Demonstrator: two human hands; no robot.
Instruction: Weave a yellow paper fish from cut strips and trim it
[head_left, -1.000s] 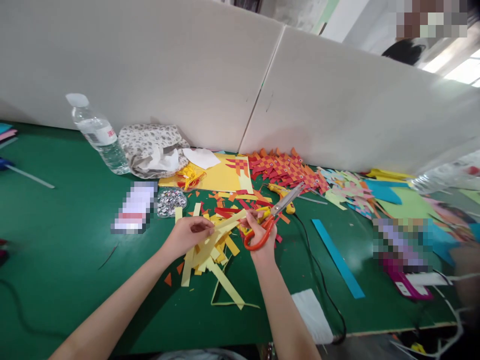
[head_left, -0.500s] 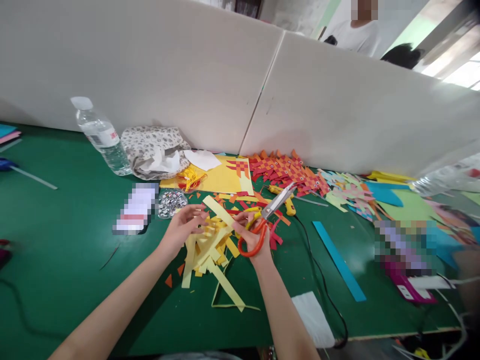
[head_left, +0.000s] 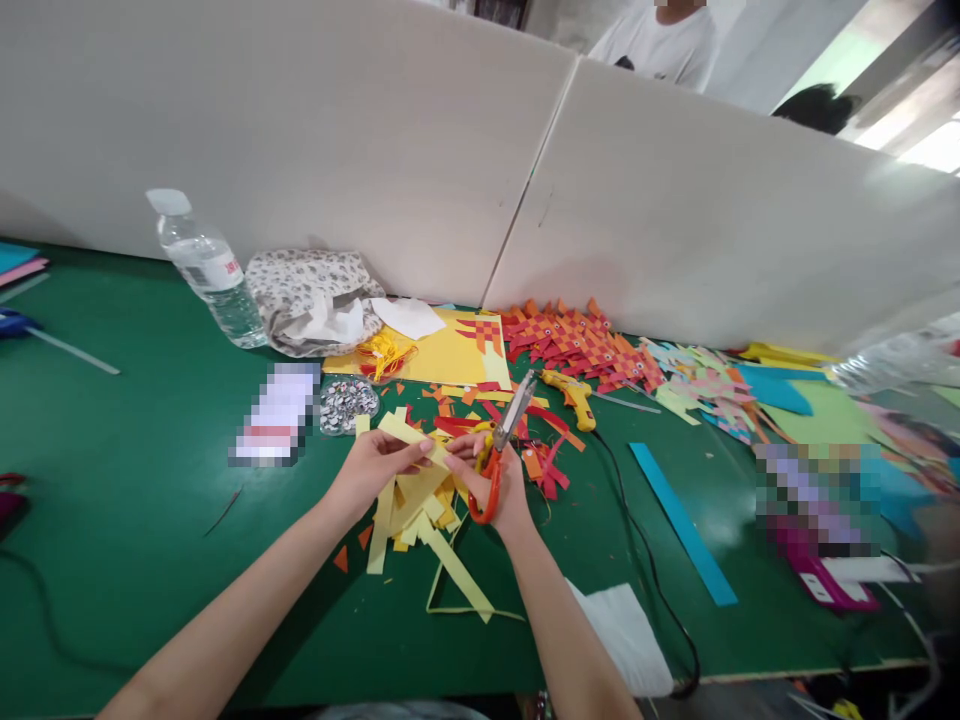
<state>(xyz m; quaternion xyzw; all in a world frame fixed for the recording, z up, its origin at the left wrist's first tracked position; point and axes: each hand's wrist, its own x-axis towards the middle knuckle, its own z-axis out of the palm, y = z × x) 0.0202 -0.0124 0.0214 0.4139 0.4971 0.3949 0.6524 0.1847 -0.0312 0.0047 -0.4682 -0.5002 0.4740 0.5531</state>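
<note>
My left hand (head_left: 371, 470) pinches a pale yellow paper strip (head_left: 405, 430) between thumb and fingers. My right hand (head_left: 514, 492) holds a pair of scissors (head_left: 514, 412) with red and yellow handles. Their blades point up and away from me, apart from the strip. The thumb and fingertips of the right hand also reach the strip's right end. Under both hands lies a heap of yellow paper strips (head_left: 420, 500), partly hidden by them.
Beyond the hands are a yellow glue gun (head_left: 574, 396), woven orange-red paper fish (head_left: 577, 345) and a bag of googly eyes (head_left: 349, 405). A water bottle (head_left: 210, 270) stands at left. A blue strip (head_left: 682, 520) and a black cable (head_left: 637, 540) lie at right.
My left hand has moved right and closed on the pale yellow strip, with its fingers apart before. The scissors have turned more upright in my right hand.
</note>
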